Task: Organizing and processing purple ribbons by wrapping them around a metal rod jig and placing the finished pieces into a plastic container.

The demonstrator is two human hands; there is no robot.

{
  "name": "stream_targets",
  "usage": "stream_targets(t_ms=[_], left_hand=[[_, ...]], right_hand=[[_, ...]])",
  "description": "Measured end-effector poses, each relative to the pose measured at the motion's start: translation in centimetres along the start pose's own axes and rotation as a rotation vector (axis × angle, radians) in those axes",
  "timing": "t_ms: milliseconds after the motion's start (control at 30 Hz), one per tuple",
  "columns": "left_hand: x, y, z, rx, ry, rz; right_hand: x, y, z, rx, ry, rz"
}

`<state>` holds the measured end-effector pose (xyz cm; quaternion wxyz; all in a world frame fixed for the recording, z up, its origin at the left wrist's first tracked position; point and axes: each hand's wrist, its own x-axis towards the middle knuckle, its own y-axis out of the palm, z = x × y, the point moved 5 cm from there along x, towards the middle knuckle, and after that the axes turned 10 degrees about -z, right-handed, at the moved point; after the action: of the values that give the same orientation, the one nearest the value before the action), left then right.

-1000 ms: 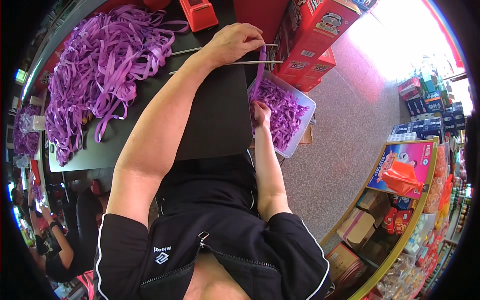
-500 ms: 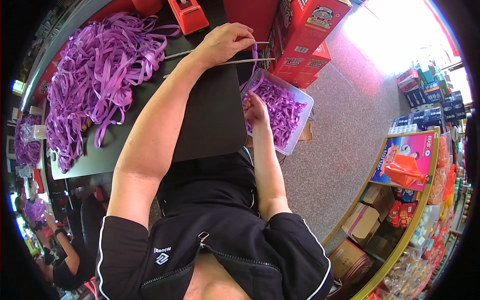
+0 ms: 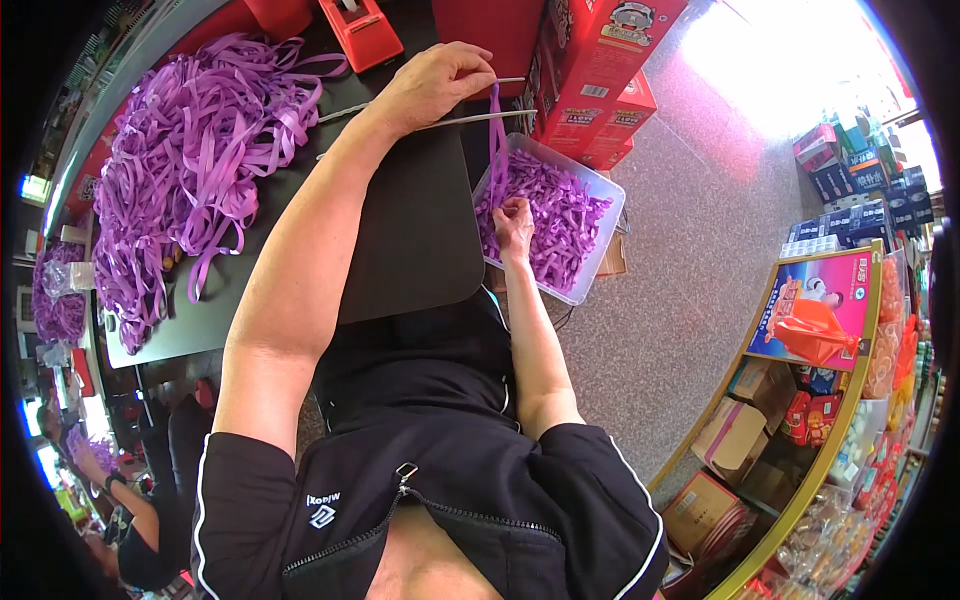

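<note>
A purple ribbon hangs from the thin metal rods that reach past the table's right edge. My left hand lies over these rods, its thumb and fingertips pinched at the ribbon's top. Lower down, my right hand is over the near left part of a clear plastic bin. Its fingers are curled together at the ribbon's lower stretch; the exact grip is partly hidden. Cut or folded purple ribbon pieces fill the bin. A big tangled heap of purple ribbons covers the table's left side.
The dark table has a rounded near corner beside my right forearm. A red tape dispenser stands at its far edge. Stacked red boxes rise behind the bin. Shelves of goods line the right. Another person works at lower left.
My right hand has moved slightly down and right, its fingers now more in view. The ribbon between my hands hangs longer and straighter. My left hand stays at the rods.
</note>
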<state>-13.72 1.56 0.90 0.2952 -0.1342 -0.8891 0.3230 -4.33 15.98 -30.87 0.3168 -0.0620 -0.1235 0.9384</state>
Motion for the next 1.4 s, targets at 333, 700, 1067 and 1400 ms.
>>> stream_targets(t_ms=[333, 700, 1067, 1400], left_hand=[[0.0, 0.0, -0.1, 0.01, 0.0, 0.006], [0.0, 0.1, 0.3, 0.02, 0.02, 0.0], [0.1, 0.1, 0.5, 0.153, 0.09, 0.003], [0.4, 0.2, 0.9, 0.187, 0.09, 0.004]], right_hand=[[-1.6, -0.2, 0.6, 0.086, -0.219, 0.07], [-2.6, -0.7, -3.8, 0.384, 0.068, 0.218], [-10.7, -10.2, 2.1, 0.305, -0.062, 0.503], [-15.2, -19.0, 17.8, 0.102, -0.488, 0.573]])
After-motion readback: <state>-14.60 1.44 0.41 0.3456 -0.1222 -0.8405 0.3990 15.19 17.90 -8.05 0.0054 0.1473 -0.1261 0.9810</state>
